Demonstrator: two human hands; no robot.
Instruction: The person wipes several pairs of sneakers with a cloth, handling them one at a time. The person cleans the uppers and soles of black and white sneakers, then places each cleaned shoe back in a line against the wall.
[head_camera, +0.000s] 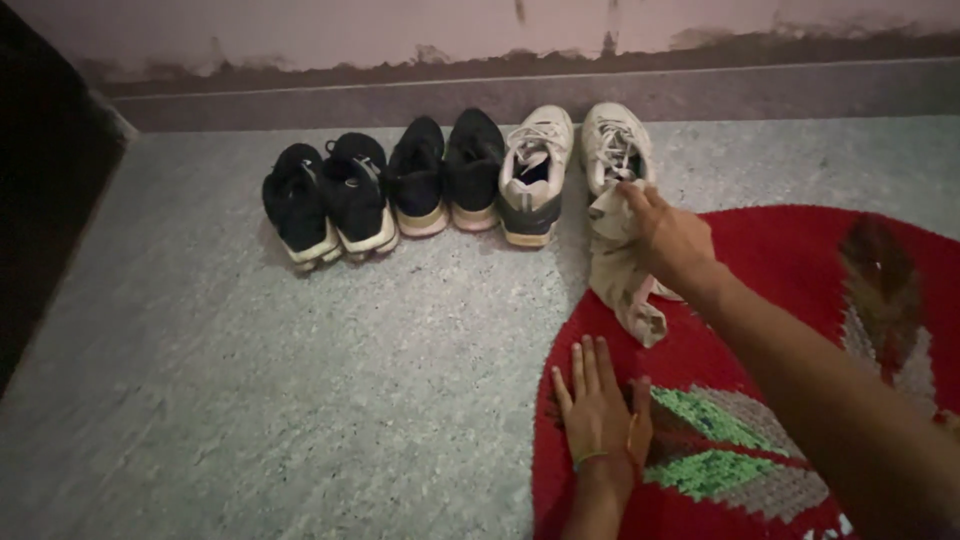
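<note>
Head view looks down on our two bare hands over a grey speckled floor (300, 380) and a round red rug (790, 260) with green and beige leaf patterns. Our right hand (668, 238) reaches far forward and grips a crumpled beige cloth (622, 280), fingers closed around its upper part; the cloth's top touches the heel of the right white sneaker (616, 145) and the rest hangs down onto the far left edge of the rug. Our left hand (600, 410) lies flat on the near left part of the rug, palm down, fingers spread a little and holding nothing, with a thin band at the wrist.

Along the far side of the floor, near the base of the wall (500, 40), we see six shoes in a row, toes pointing away from us. From the left: a pair of black sneakers with white soles (325, 195), then a pair of black shoes with pale pink soles (445, 170), then the left white sneaker (535, 175), and last the white sneaker that the cloth touches. The two white sneakers stand just beside each other with a narrow gap between them. A dark area (40, 200) fills the far left edge.
</note>
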